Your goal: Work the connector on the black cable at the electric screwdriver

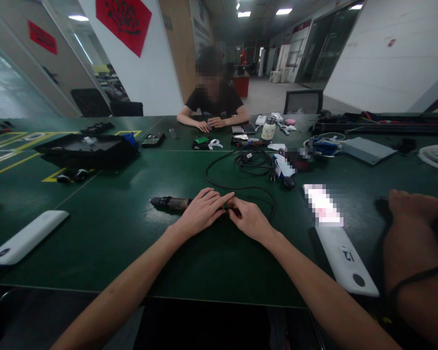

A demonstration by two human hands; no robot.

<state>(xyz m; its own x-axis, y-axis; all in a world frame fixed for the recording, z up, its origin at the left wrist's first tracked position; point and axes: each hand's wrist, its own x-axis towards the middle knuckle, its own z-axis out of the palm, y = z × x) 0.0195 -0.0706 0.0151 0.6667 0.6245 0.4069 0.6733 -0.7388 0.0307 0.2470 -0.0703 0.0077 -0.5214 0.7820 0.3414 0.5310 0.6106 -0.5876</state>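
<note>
A dark cylindrical tool (168, 202) lies on the green table (124, 233), its tip pointing left. My left hand (203, 212) lies over the tool's rear end, fingers curled on it. My right hand (250, 219) meets it from the right, fingertips pinching where a black cable (241, 187) joins the tool. The cable loops away toward a coiled bundle (253, 160) further back.
White flat bars lie at the left (25, 237) and right (345, 260). A black tray (87, 148) sits back left. A person (213, 104) sits opposite among small items. Another person's arm (412, 243) rests at the right edge.
</note>
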